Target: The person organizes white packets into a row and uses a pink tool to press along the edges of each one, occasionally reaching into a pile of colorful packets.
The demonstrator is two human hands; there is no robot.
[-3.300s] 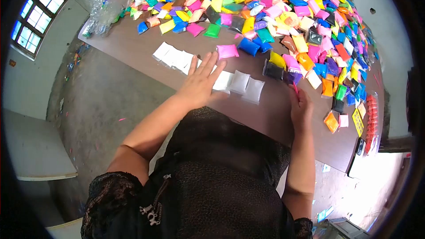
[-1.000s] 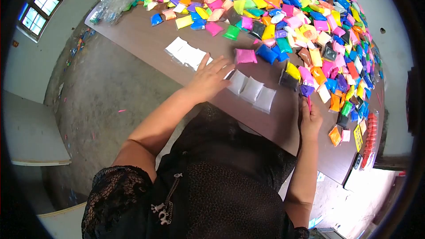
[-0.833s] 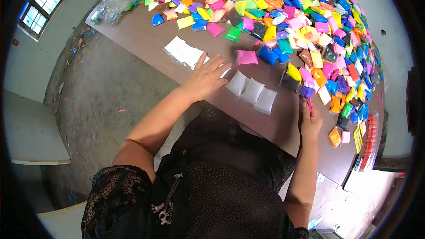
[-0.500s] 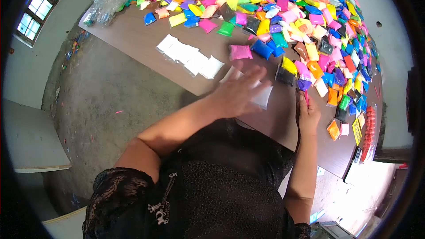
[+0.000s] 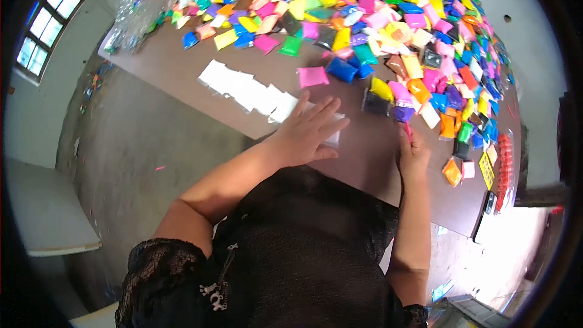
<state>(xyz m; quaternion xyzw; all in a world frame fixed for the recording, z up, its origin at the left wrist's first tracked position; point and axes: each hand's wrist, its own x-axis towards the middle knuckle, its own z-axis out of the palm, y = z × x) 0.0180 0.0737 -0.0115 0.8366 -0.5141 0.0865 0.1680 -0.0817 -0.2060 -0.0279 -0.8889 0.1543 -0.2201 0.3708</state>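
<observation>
My left hand (image 5: 308,135) lies flat with its fingers spread over white packets (image 5: 333,138), partly covering them. Just beyond its fingertips, a row of overlapping white packets (image 5: 234,87) stretches away to the left along the table edge. My right hand (image 5: 414,153) is closed around a thin pink stick (image 5: 407,130), whose tip points at a purple packet (image 5: 403,113). A pink packet (image 5: 313,76) and a blue packet (image 5: 342,70) lie beyond my left hand. Near the purple one are a black packet (image 5: 376,104) and a yellow packet (image 5: 382,89).
A large heap of colourful packets (image 5: 364,6) covers the far side of the brown table (image 5: 182,79). Clear plastic wrapping (image 5: 130,24) sits at the far left corner. On the right are a red strip of packs (image 5: 504,170), a yellow card (image 5: 486,170) and a phone-like black object (image 5: 490,202).
My left hand has come down onto the white packets, which have slid left against the end of the row. My right hand keeps the pink stick in place. The view has shifted slightly.
</observation>
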